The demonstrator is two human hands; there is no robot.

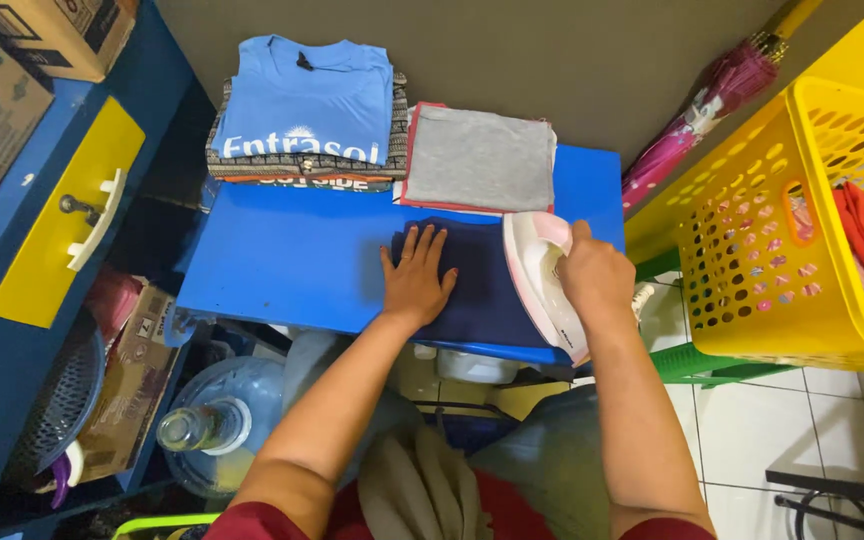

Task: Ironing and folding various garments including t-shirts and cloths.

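A dark navy cloth point(472, 285) is spread flat on the blue desk point(282, 265), close to the desk's near edge. It is pinned by the left hand point(415, 278), whose fingers are spread and laid flat on the cloth, apparently so that the fabric is kept from sliding. Just right of that hand, a pink and white iron point(542, 280) is gripped at its handle by the right hand point(592, 272), the fingers wrapped shut around it; the iron is set on the cloth's right part, partly overhanging the near right corner of the desk. Behind the cloth, a folded grey garment point(479, 158) and a stack topped by a light blue shirt point(304, 98) are kept against the wall. Bare desk surface is left to the left of the cloth. A yellow basket point(752, 250) is placed beyond the desk's right edge.
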